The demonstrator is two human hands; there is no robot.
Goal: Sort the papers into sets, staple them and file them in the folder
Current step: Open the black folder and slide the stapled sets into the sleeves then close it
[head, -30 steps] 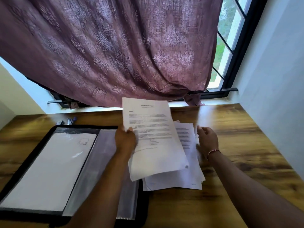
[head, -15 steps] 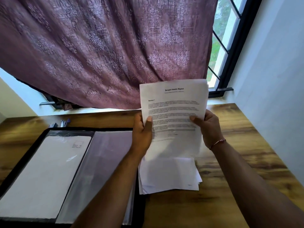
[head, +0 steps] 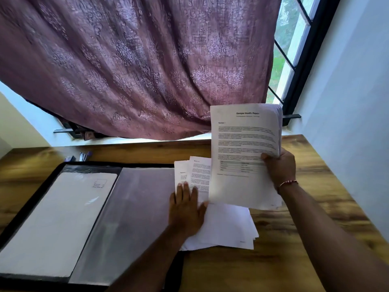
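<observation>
Head view. Half a second before, both of my hands held the report upright in front of me. By this moment my left hand (head: 186, 209) had let go and dropped to the loose stack (head: 227, 224) on the table (head: 294, 260). My right hand (head: 281, 165) alone carried the report sheets (head: 242, 144), now further right and nearer the window (head: 294, 49). With them moved aside, two printed pages showed fanned at the far end of the stack.

Left hand: palm down, fingers straight and slightly spread, thumb out to the right, pressing flat on the stack's left part. It gripped nothing.

Right hand: thumb across the front of the report sheets at their right edge, fingers curled behind. It pinched more than one sheet, as layered edges showed at the top right. The sheets stood nearly upright, their lower edge hanging over the stack. Bracelet (head: 287, 183) on that wrist.

Folder (head: 134, 199): open flat just left of the stack, with clear sleeves. A white sheet (head: 59, 218) sat in the left sleeve. Pens (head: 84, 155) lay beyond its far edge, and the curtain (head: 136, 70) hung above.
</observation>
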